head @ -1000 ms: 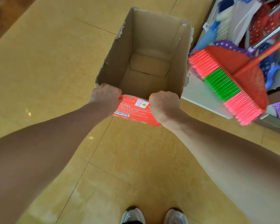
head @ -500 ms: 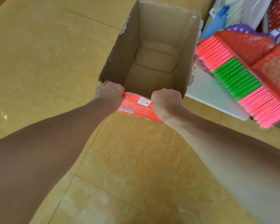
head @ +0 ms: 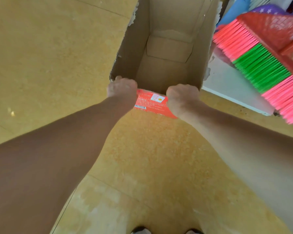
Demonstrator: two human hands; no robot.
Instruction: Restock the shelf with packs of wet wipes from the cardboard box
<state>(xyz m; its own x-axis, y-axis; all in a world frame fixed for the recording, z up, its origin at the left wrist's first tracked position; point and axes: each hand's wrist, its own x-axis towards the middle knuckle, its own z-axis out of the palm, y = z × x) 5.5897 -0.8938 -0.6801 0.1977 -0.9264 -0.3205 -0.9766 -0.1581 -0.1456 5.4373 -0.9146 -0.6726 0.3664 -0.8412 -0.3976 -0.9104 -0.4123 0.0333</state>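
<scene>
1. Yellow floor tiles point(head: 150, 166) fill the near ground, and the toes of two shoes point(head: 142, 231) peep in at the bottom edge.
2. Both bare forearms reach forward over those tiles, side by side.
3. Up front, the left hand point(head: 122, 88) is curled tight over the near rim of the cardboard box point(head: 167, 53), at its left corner, with the fingertips hidden inside.
4. Matching it, the right hand point(head: 182, 96) is a closed fist gripping that same rim at the right corner.
5. Between the two fists shows the box's red printed near wall point(head: 150, 103), with a barcode and a white label on it.
6. Looking in, the box is open-topped with ragged, torn edges, and plain brown bottom flaps show inside.
7. Just right of the box runs a white shelf base point(head: 230, 85).
8. Over that base leans a broom point(head: 260, 70) with a red head and pink and green bristles.
</scene>
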